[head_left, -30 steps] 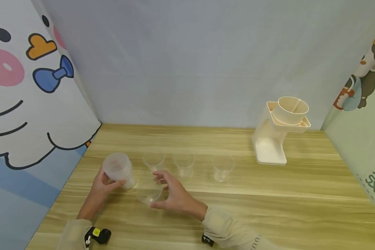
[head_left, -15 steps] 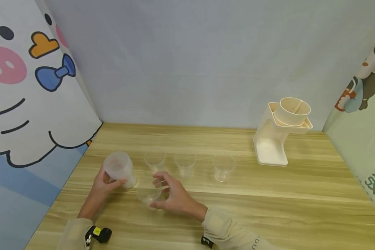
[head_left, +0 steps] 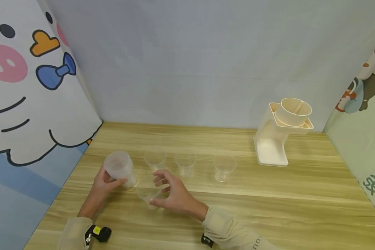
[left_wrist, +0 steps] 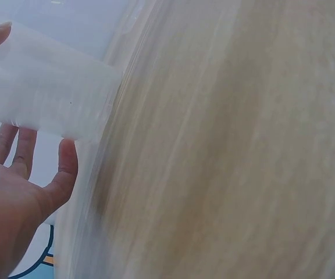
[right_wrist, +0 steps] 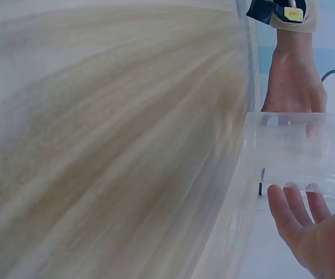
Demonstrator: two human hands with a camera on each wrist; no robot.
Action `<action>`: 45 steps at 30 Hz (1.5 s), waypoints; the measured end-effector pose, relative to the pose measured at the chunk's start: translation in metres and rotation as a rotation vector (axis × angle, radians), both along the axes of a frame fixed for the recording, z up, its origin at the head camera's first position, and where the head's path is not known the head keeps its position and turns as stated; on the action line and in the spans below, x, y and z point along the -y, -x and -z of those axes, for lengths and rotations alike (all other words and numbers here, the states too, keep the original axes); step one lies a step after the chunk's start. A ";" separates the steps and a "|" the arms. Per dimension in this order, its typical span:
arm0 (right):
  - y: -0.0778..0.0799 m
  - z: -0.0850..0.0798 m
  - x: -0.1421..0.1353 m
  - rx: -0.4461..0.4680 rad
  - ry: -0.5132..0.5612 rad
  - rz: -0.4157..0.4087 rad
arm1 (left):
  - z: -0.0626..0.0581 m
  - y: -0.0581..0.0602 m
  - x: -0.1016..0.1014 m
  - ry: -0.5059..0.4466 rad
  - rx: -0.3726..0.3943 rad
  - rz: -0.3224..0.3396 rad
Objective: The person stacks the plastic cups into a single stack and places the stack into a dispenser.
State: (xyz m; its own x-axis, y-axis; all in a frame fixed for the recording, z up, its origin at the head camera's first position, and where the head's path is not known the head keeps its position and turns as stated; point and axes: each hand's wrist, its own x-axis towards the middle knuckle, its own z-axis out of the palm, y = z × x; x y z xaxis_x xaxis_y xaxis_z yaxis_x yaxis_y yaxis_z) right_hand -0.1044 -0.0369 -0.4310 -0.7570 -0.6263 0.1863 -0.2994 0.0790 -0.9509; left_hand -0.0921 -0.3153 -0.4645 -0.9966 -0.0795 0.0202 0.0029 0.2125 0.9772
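At the left of the table, my left hand (head_left: 103, 185) grips an upright stack of clear plastic cups (head_left: 121, 171), thumb on the near side. The left wrist view shows the fingers (left_wrist: 68, 160) around the stack's cloudy wall (left_wrist: 51, 87). Just to the right, my right hand (head_left: 175, 194) holds a single clear plastic cup (head_left: 145, 194) between thumb and curled fingers. This cup is faint, and I cannot tell whether its base touches the table. In the right wrist view, the left hand (right_wrist: 295, 75) appears beyond the clear cup wall (right_wrist: 295, 157).
Behind the hands, three clear cups (head_left: 155, 161) (head_left: 185, 165) (head_left: 224, 168) stand in a row on the wood-grain table (head_left: 268, 215). A cream-coloured stand (head_left: 271, 149) with a round cup-like top (head_left: 291, 116) is at the back right. Printed cloth walls (head_left: 187, 62) enclose the table.
The view shifts very slightly. The single cup in my right hand tips a little, while my left hand and the stack stay in place.
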 end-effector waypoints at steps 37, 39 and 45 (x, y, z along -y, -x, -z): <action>0.001 -0.054 -0.003 -0.079 -0.003 -0.029 | -0.006 -0.002 -0.004 0.038 0.018 -0.008; 0.002 -0.055 -0.003 -0.093 -0.003 -0.032 | -0.007 -0.002 -0.004 0.047 0.025 -0.008; 0.014 -0.039 0.002 -0.140 0.005 -0.028 | -0.007 -0.002 -0.004 0.045 0.034 -0.009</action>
State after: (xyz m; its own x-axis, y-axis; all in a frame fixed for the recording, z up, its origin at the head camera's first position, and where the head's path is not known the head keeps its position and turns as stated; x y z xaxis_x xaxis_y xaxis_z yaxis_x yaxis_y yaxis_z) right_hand -0.1179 -0.0386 -0.3923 -0.7057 -0.6456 0.2918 -0.4312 0.0646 -0.8999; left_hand -0.0903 -0.3113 -0.4578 -0.9961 -0.0881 -0.0095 -0.0318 0.2564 0.9661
